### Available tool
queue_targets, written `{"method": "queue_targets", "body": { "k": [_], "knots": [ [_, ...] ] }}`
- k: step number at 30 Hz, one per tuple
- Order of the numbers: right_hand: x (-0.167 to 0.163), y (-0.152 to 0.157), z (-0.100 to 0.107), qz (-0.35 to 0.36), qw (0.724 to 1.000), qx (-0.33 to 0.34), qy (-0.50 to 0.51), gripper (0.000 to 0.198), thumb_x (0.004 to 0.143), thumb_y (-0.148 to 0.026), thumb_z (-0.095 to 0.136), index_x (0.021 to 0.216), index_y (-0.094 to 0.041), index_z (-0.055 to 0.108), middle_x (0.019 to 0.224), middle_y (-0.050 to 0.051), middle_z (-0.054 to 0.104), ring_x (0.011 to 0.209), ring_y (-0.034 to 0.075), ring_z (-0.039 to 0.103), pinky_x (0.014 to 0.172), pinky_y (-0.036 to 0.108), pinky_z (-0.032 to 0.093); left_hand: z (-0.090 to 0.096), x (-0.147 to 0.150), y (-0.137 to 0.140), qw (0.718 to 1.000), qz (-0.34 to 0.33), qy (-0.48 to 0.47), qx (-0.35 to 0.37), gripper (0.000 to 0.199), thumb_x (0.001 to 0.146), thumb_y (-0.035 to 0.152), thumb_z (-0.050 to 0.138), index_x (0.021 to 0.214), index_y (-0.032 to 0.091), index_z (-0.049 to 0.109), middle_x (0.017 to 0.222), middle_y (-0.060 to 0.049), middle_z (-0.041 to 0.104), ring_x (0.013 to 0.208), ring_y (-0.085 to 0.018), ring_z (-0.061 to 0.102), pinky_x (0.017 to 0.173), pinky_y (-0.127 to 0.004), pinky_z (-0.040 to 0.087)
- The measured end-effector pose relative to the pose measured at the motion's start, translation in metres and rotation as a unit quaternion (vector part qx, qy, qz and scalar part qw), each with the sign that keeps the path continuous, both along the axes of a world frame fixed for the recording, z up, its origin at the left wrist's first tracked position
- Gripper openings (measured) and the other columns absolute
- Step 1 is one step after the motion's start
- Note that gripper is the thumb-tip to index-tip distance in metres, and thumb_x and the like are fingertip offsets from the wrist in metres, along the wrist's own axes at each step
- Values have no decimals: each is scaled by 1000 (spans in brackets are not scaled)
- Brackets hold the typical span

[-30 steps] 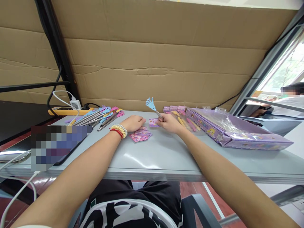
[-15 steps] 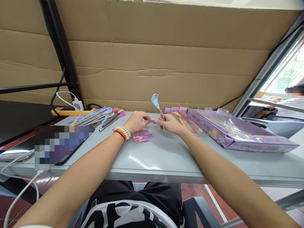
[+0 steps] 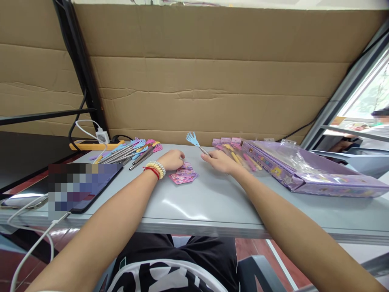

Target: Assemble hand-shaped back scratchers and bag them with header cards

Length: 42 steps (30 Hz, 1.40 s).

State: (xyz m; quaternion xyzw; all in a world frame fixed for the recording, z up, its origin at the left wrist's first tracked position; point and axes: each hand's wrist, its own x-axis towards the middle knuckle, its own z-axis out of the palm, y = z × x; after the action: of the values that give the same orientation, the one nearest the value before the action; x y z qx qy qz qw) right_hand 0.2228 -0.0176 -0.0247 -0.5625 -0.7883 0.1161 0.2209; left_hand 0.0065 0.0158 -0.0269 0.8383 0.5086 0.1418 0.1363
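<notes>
In my right hand (image 3: 223, 161) is a back scratcher with a light blue hand-shaped head (image 3: 192, 138) and a thin metal rod; it points away and to the left, just above the table. My left hand (image 3: 172, 159) has its fingers curled down at the far edge of a fanned pile of pink printed cards (image 3: 184, 176). Its fingertips are mostly hidden, so I cannot make out what they grip. To its left lie several more back scratchers (image 3: 136, 151) with blue, pink, yellow and purple heads.
A purple printed box (image 3: 306, 174) with clear plastic stands at the right, beside clear-bagged back scratchers (image 3: 238, 157). A tablet (image 3: 94, 188), white cables and a yellow power strip (image 3: 88, 144) occupy the left. Cardboard (image 3: 206, 77) closes the back. A person (image 3: 375, 129) is at far right.
My hands have come apart from a small piece pinched between them. My left hand has shifted left toward the pink cards. The back scratcher has tipped lower and further left.
</notes>
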Motion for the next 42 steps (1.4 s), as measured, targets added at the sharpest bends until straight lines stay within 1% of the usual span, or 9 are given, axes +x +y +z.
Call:
{"method": "queue_targets", "body": {
  "k": [2,6,11,15,20,26,35,39,42],
  "knots": [
    [1,0,0,22,1000,-15,-5,48,86,-60,37,61,-20,31,58,-2,35,55,12,32,51,27,23,1,-3,0,1000,8,24,12,42,69,21,53,108,15,66,81,-8,71,78,-22,64,69,-29,45],
    [2,-1,0,54,998,-23,17,50,84,-64,36,61,-20,30,58,-2,31,55,11,29,51,27,22,10,-6,-6,994,53,48,88,26,77,29,49,87,16,69,88,-13,71,85,-27,64,71,-32,45],
    [5,1,-1,65,996,-25,58,43,89,-53,31,62,-20,33,61,-2,37,57,12,34,54,26,26,37,-13,-9,973,130,-7,188,49,90,42,28,72,18,67,84,-13,71,85,-27,64,74,-34,45],
    [5,2,-1,51,998,-29,28,37,88,-46,34,64,-19,43,66,1,48,62,14,43,57,27,31,52,-33,4,968,175,15,180,38,84,43,42,71,19,67,79,-12,71,81,-25,64,72,-31,45],
    [5,7,-5,46,998,-26,-35,30,87,-41,39,71,-18,53,70,3,56,63,15,47,57,28,31,39,-74,21,947,267,-6,179,25,78,29,48,86,19,70,95,-12,72,93,-27,64,78,-34,47],
    [5,5,-6,62,996,-25,-65,29,85,-41,44,66,-19,48,66,1,54,59,14,43,54,27,27,22,-115,25,907,395,34,139,36,74,19,51,104,15,69,108,-19,68,101,-33,62,79,-40,49],
    [3,3,-4,57,998,-29,-22,40,86,-51,39,63,-20,43,61,-1,44,56,12,36,53,27,26,12,-110,26,903,396,116,117,36,77,24,51,104,8,67,108,-24,66,101,-34,62,77,-39,48],
    [4,3,-4,56,998,-29,-19,33,87,-43,38,69,-19,52,67,1,51,62,14,44,56,27,30,14,-103,24,905,380,125,145,34,79,29,50,100,8,67,105,-23,66,101,-35,61,77,-38,47],
    [4,3,-3,43,998,-22,-35,25,84,-36,42,70,-19,53,68,2,54,62,14,45,56,27,30,17,-96,22,925,346,92,130,40,78,42,52,97,11,67,103,-23,67,97,-36,62,74,-38,48]
  ]
}}
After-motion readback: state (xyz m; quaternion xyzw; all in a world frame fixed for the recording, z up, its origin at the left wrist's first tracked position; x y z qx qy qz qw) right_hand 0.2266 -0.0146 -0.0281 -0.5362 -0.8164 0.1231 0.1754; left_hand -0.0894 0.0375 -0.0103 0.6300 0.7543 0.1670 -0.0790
